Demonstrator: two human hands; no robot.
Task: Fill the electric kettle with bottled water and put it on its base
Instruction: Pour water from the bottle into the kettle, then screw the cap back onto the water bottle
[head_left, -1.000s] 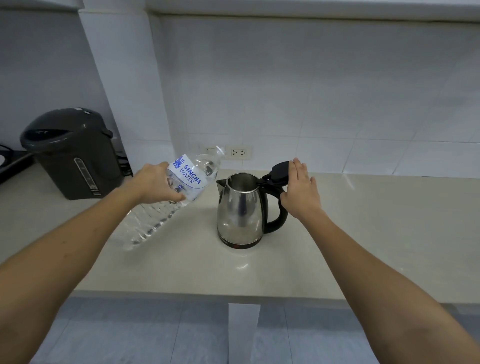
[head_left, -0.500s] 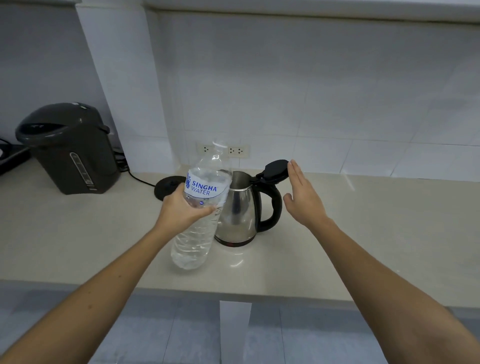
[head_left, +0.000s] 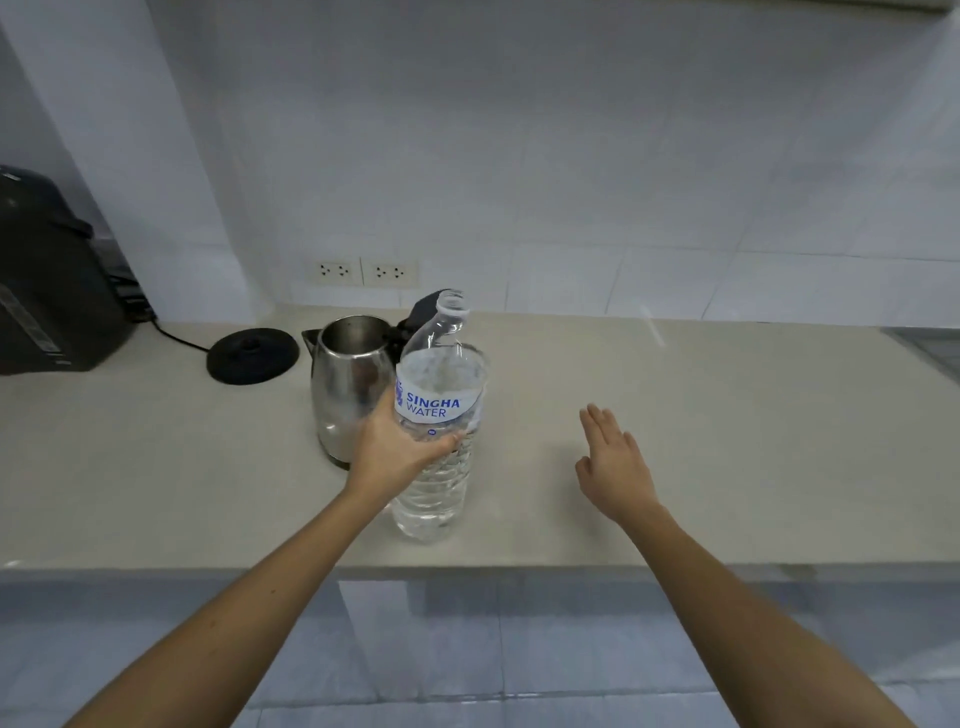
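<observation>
A steel electric kettle (head_left: 349, 387) stands on the beige counter (head_left: 727, 415) with its black lid (head_left: 426, 306) flipped up. Its round black base (head_left: 253, 355) lies to the left, apart from it, with a cord running off to the left. My left hand (head_left: 397, 448) grips a clear uncapped water bottle (head_left: 439, 415) with a blue and white label, upright, just right of and in front of the kettle. The bottle hides the kettle's handle. My right hand (head_left: 613, 462) hovers over the counter to the right, fingers apart, holding nothing.
A dark electric water boiler (head_left: 47, 291) stands at the far left against the wall. Two wall sockets (head_left: 363, 271) sit behind the kettle. The counter's front edge (head_left: 519, 569) runs below my hands, with tiled floor beneath.
My left hand has brought the bottle upright and over to the kettle's right side. My right hand has left the lid and drawn back to the right, away from the kettle.
</observation>
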